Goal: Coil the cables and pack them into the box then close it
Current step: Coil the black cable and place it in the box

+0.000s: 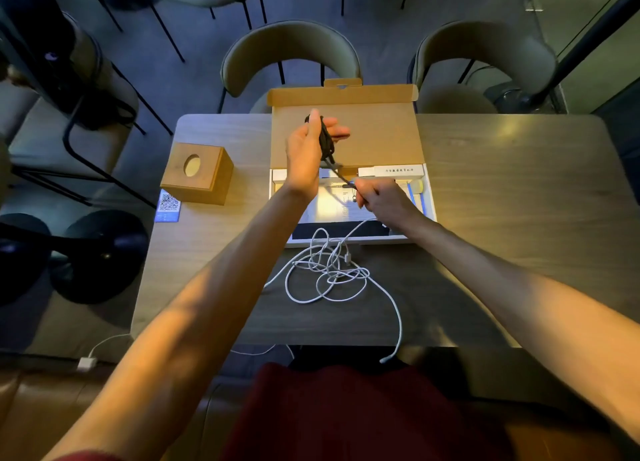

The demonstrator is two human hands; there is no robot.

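- Sitting near the left edge of the wooden table (502,190) is a wooden box with a round hole in its top (197,173), with a blue QR-code card (168,206) just beside its near corner.
- The left hand (304,149) is raised over the open lid, thumb pointing up and fingers stretched out almost straight towards the right.
- The black cable (325,138) is wound in several tight loops round that hand, passing between the thumb and the fingers. From the coil a single strand runs taut, down and to the right.
- The white cable (329,273) lies uncoiled in a loose tangle on the table, just in front of the box's near edge. One strand climbs over that edge towards the right wrist. Another sweeps right and hangs off the near side of the table, its connector dangling.
- The right hand (381,201) hovers low over the tray, fingers curled, pinching the free end of the black strand between thumb and fingertips.
- The cardboard box (381,135) stands open at the far middle of the table, its brown lid tipped back. Its white tray holds printed sheets, a small white carton with printed text along the back, and blue and yellow pieces at the right.
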